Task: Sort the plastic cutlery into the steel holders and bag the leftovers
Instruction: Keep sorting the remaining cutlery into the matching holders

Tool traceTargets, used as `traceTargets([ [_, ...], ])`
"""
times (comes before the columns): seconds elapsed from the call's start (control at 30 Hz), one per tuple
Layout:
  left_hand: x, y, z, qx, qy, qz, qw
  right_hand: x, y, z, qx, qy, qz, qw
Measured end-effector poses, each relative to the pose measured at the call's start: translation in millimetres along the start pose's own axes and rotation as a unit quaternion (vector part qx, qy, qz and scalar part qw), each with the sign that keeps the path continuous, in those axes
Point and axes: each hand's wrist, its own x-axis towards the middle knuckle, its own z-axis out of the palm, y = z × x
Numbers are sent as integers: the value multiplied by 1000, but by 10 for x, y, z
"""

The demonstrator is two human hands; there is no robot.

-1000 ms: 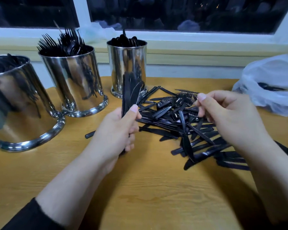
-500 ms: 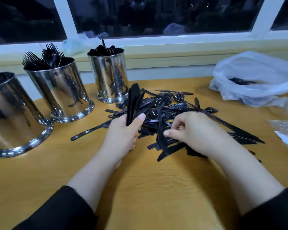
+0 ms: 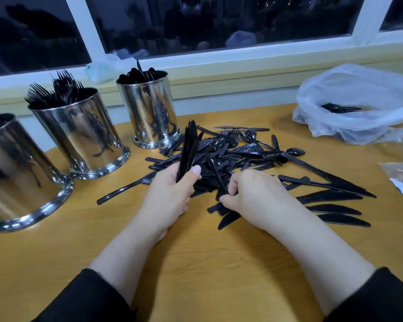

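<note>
The left hand (image 3: 170,191) rests its heel on the table (image 3: 196,263), fingers and thumb wrapped round an upright bundle of knives (image 3: 188,149). The right hand (image 3: 254,196) lies knuckles-up on the cutlery pile (image 3: 254,154), fingers curled down and pinching a black piece at its near edge. Three steel holders (image 3: 79,133) stand to the left, and the plastic bag (image 3: 358,101) sits far right.

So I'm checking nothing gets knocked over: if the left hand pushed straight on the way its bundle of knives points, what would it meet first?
Probably the loose cutlery pile, its near-left edge right ahead of the left hand. Beyond it stands the spoon holder, though depth from this single view is uncertain.
</note>
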Motion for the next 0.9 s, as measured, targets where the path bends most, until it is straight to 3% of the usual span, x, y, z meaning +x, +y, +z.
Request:
traceTargets([
  [0.1, -1, -4, -37, -16, 1, -4, 1000, -8, 67, -51, 59, 32, 8, 998],
  [0.3, 1, 20, -83, -40, -25, -16, 999, 20, 259, -187, 191, 173, -9, 966],
  [0.5, -16, 65, -85, -42, -29, -20, 999, 73, 426, -321, 321, 218, -29, 921],
  [0.63, -41, 86, -79, -13, 12, 11, 1000, 55, 535, -361, 299, 156, -58, 940],
  [0.77, -58, 97, -93, 87, 79, 103, 988, 0, 530, -349, 240, 64, -102, 963],
  [0.83, -71, 82, -101, 152, 66, 124, 978, -29, 475, -358, 216, 51, -134, 966],
  [0.9, -85, 76, -60, 131, -4, 106, 986, -37, 429, -359, 211, 60, -153, 964],
])
